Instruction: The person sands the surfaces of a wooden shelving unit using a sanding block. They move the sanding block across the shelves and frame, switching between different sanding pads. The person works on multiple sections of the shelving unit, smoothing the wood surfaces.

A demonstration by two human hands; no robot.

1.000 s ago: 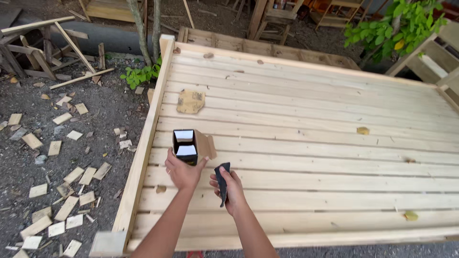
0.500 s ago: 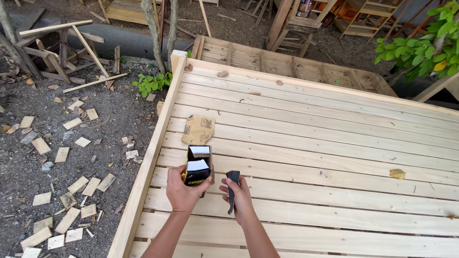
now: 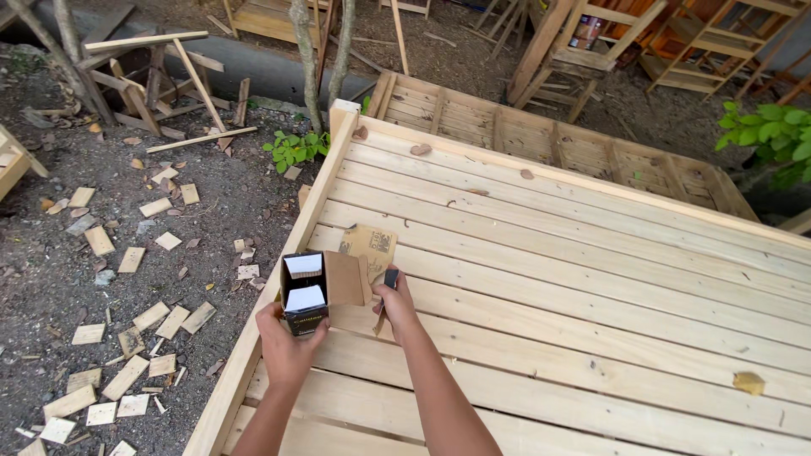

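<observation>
Right now my left hand (image 3: 287, 346) is wrapped around a small black box (image 3: 306, 293), holding it up over the left edge of the big wooden platform (image 3: 591, 279), and its brown flap (image 3: 345, 279) hangs open to the right. Beside it, my right hand (image 3: 395, 302) has its fingers closed on a little dark tool (image 3: 389, 279), close to the flap. Just past the box, a brown piece of sandpaper (image 3: 370, 247) lies flat on the boards, and small wood scraps (image 3: 127, 338) cover the dirt to my left.
</observation>
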